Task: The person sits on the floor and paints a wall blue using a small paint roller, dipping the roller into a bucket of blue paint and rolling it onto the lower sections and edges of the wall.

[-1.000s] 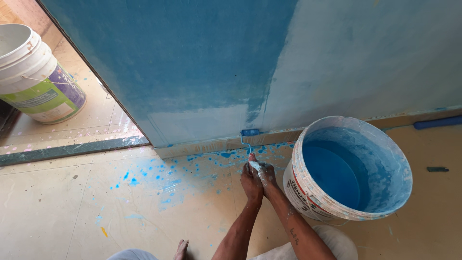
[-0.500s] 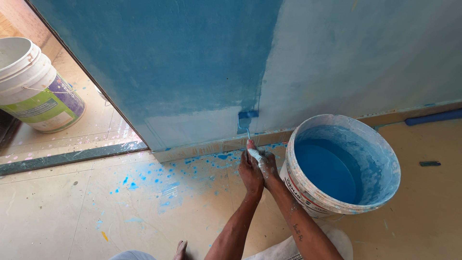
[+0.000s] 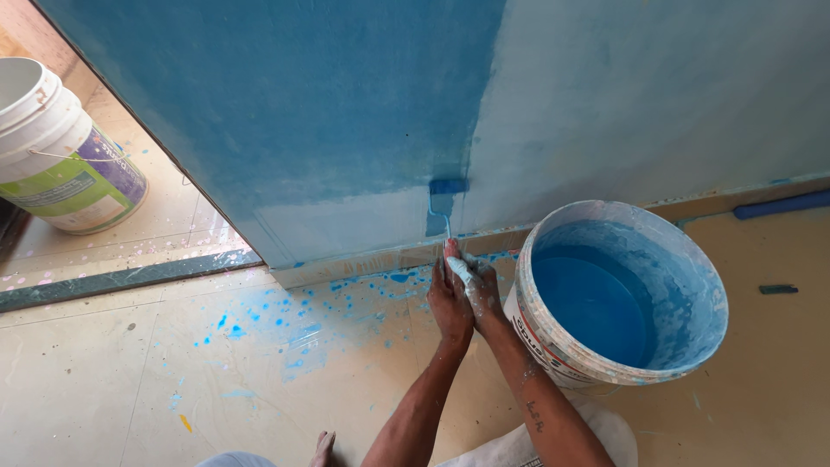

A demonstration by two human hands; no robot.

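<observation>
Two buckets bracket the scene: at the upper left a white lidded-style pail (image 3: pixel 60 156) with a green and purple label, cut off by the frame edge, and at the right a white bucket (image 3: pixel 553 337) of blue paint. Between them, low centre, blue spatter (image 3: pixel 277 316) dots the floor, and the left hand (image 3: pixel 451 303) and right hand (image 3: pixel 480 290) press together, fingers closed around the pale handle of a small paint roller (image 3: pixel 446 192), which the hands mostly hide. Its blue head lies against the wall (image 3: pixel 328 112) just above the floor edge, where darker blue meets the paler unpainted stretch.
</observation>
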